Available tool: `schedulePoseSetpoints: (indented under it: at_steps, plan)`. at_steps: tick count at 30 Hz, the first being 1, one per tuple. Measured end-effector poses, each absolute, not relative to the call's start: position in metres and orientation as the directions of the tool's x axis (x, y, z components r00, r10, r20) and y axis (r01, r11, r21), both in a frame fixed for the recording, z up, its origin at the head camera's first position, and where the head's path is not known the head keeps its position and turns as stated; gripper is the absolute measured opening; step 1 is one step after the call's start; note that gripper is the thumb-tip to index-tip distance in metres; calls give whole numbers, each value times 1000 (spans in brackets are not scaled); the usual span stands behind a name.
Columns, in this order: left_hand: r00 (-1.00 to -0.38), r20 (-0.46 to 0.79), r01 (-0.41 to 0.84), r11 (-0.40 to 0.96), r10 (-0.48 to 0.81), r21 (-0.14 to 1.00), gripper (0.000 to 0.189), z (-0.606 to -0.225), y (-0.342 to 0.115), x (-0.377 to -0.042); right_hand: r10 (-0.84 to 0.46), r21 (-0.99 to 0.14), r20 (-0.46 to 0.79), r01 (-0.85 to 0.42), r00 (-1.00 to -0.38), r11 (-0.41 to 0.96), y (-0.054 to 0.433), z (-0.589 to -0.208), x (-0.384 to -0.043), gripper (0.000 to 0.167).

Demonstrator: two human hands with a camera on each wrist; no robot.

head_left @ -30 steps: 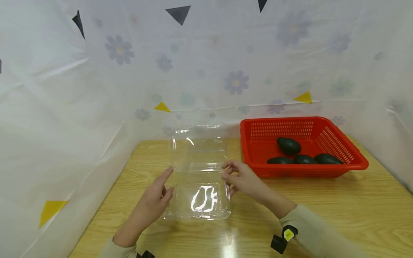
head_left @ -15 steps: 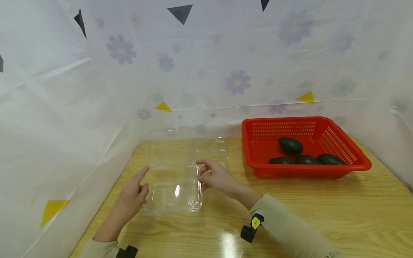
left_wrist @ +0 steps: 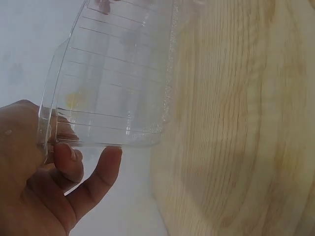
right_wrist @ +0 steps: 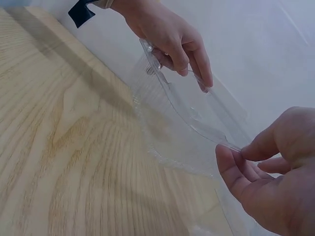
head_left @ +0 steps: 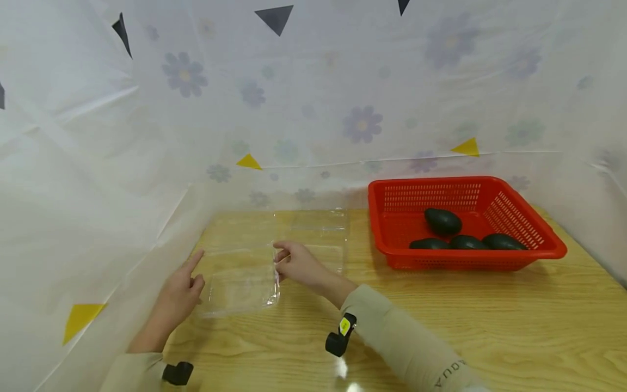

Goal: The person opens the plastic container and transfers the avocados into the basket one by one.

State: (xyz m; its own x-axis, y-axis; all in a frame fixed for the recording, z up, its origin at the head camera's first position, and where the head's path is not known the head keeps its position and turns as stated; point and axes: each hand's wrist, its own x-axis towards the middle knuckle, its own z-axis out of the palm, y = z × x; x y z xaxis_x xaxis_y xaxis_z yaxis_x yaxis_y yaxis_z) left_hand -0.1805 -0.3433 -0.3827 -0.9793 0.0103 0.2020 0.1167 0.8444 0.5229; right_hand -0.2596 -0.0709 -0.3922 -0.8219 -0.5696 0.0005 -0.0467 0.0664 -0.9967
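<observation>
A clear plastic clamshell container (head_left: 240, 288), its lid tilted back behind the base, is held between both hands at the left of the table in the head view. My left hand (head_left: 177, 294) grips its left rim, index finger stretched along the side and other fingers bent at the rim, as the left wrist view shows of the hand (left_wrist: 54, 172). At the opposite rim, my right hand (head_left: 301, 267) pinches the edge between thumb and fingers; the right wrist view shows this hand (right_wrist: 280, 172) close up. The container's underside looks very near the tabletop; contact is unclear.
Another clear plastic container (head_left: 320, 220) lies behind my right hand, partly hidden by it. A red perforated basket (head_left: 470, 259) at the back right holds several dark green avocados (head_left: 443, 221). White flowered sheeting (head_left: 313, 98) encloses the wooden table (head_left: 441, 321) behind and at the sides.
Both hands have carried the clear container leftward across the table, uncovering another clear container behind it. The basket and avocados have stayed in place.
</observation>
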Motion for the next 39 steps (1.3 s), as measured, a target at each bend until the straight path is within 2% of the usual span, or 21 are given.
schedulePoseSetpoints:
  at_steps: [6,10,24,28,31,35,39]
  plan:
    - [-996,93,64,828,14,557,59,-380,-359,-188,-567,-999,-31,7,-823,44,-80,-395,-256,58]
    - [-998,51,58,832,36,552,59,-382,-365,-196,-579,-998,-24,-9,-815,55,-80,-400,-254,57]
    - [-997,6,70,797,83,600,57,-400,-368,-221,-602,-996,-40,-13,-797,83,-65,-409,-252,50]
    - [-994,48,106,801,97,589,56,-403,-368,-225,-612,-996,-38,-23,-790,92,-59,-411,-251,52]
    - [-990,107,134,835,91,534,55,-405,-369,-227,-610,-994,-40,-29,-792,103,-54,-411,-250,53]
    - [-982,185,131,874,48,469,53,-408,-369,-228,-620,-991,-36,-50,-784,121,-46,-411,-250,54]
    - [-968,251,98,885,-22,456,49,-406,-366,-226,-640,-988,-28,-75,-768,133,-36,-417,-251,53]
